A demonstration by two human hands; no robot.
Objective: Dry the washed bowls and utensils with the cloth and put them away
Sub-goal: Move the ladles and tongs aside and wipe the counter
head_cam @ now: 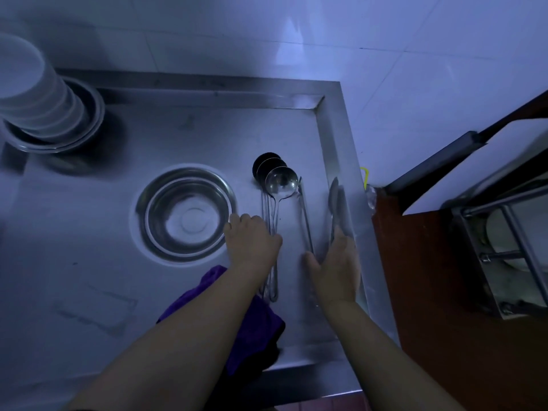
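Where steel counter meets tiled wall, dim bluish light.

left hand curled, right hand flat

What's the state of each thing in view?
left hand: fingers curled on the ladle handles
right hand: open, flat by the tongs
ladles: stacked, lying flat
tongs: lying flat
steel bowl: upright, empty
white bowls: stacked
purple cloth: crumpled under left forearm
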